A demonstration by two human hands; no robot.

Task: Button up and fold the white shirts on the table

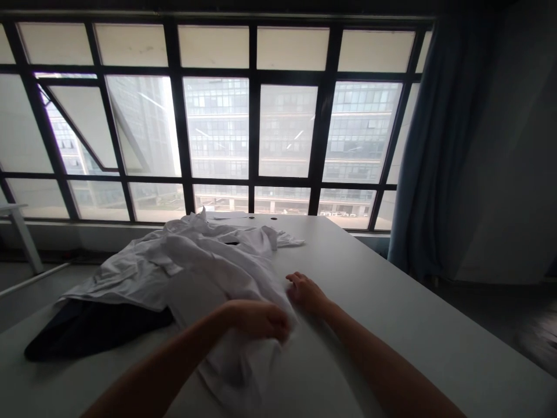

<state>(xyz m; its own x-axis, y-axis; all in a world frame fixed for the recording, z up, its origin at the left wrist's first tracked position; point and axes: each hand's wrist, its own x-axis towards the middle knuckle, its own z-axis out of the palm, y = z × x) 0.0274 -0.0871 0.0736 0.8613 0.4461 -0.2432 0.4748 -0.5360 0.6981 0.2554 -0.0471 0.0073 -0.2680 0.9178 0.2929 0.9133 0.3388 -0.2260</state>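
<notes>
A heap of crumpled white clothing lies on the white table, left of centre. My left hand is closed on a white garment at the near right side of the heap, with its fabric hanging below the fist. Just beyond and to the right, my right hand reaches to the garment's edge, palm down. Its fingers are slightly bent and apart, and no fabric shows clearly within them. Motion blurs both hands a little. A dark cloth sticks out from under the heap at the left.
The white table stretches toward a wide window wall with one pane tilted open. A blue-grey curtain hangs at the right. Part of another white table stands at the far left. Two dark round holes mark the table's far end.
</notes>
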